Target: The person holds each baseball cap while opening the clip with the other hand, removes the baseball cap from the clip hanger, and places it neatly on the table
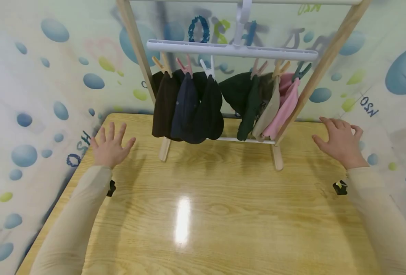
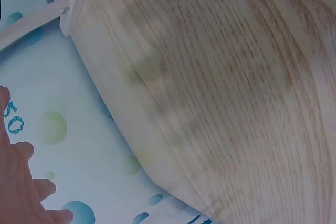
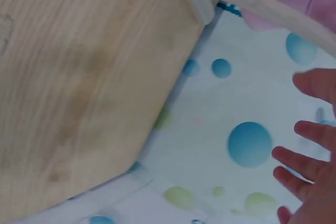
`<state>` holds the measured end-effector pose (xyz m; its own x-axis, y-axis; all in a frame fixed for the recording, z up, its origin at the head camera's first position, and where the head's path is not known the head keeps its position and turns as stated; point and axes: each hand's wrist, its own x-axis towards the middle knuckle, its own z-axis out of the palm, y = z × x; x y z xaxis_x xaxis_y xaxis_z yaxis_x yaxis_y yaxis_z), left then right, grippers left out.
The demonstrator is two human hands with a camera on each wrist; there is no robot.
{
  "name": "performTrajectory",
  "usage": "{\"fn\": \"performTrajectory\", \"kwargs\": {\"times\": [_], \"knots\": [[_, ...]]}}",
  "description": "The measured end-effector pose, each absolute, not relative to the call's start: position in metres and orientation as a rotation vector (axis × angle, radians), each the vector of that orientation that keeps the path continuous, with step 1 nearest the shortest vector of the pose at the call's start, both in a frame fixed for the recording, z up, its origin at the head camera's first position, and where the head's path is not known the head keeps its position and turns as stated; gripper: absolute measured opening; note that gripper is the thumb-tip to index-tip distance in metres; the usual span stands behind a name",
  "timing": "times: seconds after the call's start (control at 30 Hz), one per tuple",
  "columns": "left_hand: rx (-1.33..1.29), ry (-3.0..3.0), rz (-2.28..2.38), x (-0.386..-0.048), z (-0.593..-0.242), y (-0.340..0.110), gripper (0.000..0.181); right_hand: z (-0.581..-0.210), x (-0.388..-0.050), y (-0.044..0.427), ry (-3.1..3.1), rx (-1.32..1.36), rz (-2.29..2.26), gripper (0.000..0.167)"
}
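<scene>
Spotted walls (image 1: 86, 30) are enclosing a wooden desk (image 1: 223, 236), which is carrying a wooden rack (image 1: 338, 44) near its far edge. A white hanger (image 1: 230, 50) is hanging from the rack's top bar, holding a row of hats: brown (image 1: 163, 109), navy (image 1: 185, 109), black (image 1: 211, 110), dark green (image 1: 252, 112), beige (image 1: 271, 107) and pink (image 1: 286, 110). The left hand (image 1: 109, 149) is hovering left of the rack, released, fingers spreading; the right hand (image 1: 342, 143) is hovering to its right, also released, fingers parting. Coloured clothes pegs (image 1: 208, 70) are pinching the hats below the hanger.
</scene>
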<state>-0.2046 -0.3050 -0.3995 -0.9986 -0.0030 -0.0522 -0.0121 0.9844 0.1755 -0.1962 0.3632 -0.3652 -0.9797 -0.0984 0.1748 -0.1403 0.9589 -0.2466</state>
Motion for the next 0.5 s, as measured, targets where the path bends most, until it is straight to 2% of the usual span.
{"fn": "performTrajectory", "kwargs": {"times": [0.1,0.23,0.5], "knots": [[-0.005,3.078,0.272,-0.202,-0.400,-0.303,0.079,-0.351,-0.196,0.349,-2.818,0.229,0.369,0.046],[0.012,3.070,0.268,-0.201,-0.401,-0.300,0.076,-0.330,-0.194,0.334,-2.693,0.317,0.337,0.034],[0.109,3.091,0.194,-0.196,-0.404,-0.291,0.072,-0.295,-0.195,0.308,-2.506,0.546,0.398,0.024]]}}
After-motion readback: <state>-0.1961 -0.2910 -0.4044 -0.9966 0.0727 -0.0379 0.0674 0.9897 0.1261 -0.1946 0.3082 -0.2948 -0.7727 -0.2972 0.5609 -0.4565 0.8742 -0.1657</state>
